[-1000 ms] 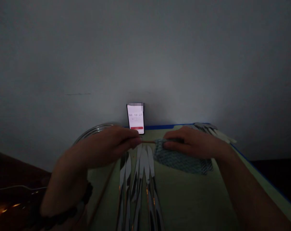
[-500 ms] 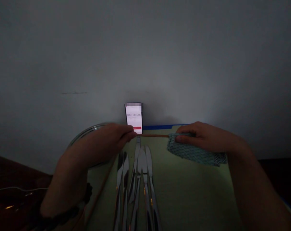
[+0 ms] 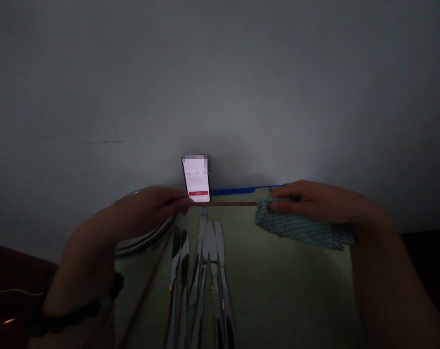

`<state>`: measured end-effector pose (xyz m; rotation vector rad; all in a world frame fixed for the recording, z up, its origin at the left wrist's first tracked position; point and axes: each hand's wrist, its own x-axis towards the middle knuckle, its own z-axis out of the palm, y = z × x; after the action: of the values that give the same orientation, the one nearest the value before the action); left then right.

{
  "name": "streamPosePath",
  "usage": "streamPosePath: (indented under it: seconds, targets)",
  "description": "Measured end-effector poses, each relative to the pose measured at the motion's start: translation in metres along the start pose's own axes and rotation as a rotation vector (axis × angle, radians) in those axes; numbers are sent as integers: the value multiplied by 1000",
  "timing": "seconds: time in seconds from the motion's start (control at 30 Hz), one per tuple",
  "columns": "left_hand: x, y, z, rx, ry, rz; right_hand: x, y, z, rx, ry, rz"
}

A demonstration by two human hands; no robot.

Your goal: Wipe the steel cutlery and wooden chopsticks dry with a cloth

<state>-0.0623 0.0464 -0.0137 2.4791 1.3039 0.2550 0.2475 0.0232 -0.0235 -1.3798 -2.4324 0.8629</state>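
My left hand (image 3: 172, 201) pinches one end of a thin brown wooden chopstick (image 3: 225, 203), held level above the table. My right hand (image 3: 307, 201) is closed on a green checked cloth (image 3: 302, 228), thumb in front and fingers behind. The far end of the chopstick goes into the cloth and is hidden there. Below lie several metal table knives (image 3: 205, 247), blades pointing toward the wall and some overlapping. A second brown stick (image 3: 145, 291) lies slanted to their left. Behind my left wrist is a round, shiny-rimmed dish (image 3: 147, 242), partly covered by my arm.
A lit phone (image 3: 197, 179) showing a timer leans against the grey wall (image 3: 242, 87). A blue strip (image 3: 234, 191) runs along the back edge of the pale green table (image 3: 285, 291). A white cable (image 3: 14, 292) shows at far left. The light is dim.
My hands have drawn farther apart, and more of the chopstick shows between my left fingers and the cloth. The view has shifted slightly, so the phone and knives appear farther left.
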Motion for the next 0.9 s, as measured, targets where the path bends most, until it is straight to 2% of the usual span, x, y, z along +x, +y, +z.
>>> streamPosePath:
  seconds: [0.1,0.23,0.5,0.63,0.8,0.9]
  targets:
    - [-6,-5,-8,-22,-54,-9,-8,5,-7,96,31,55]
    - [-3,4,-6,-13,-11,14,-7,1,-6,93,80,64]
    - [-2,21,2,26,-5,127,-9,-12,-4,52,2,10]
    - [-1,31,8,87,-45,146,4,-21,8,-64,-77,-67]
    - [9,50,27,79,-115,176,27,-37,32,-131,-131,-169]
    - [12,48,29,15,-131,203,31,-37,33,-107,-142,-188]
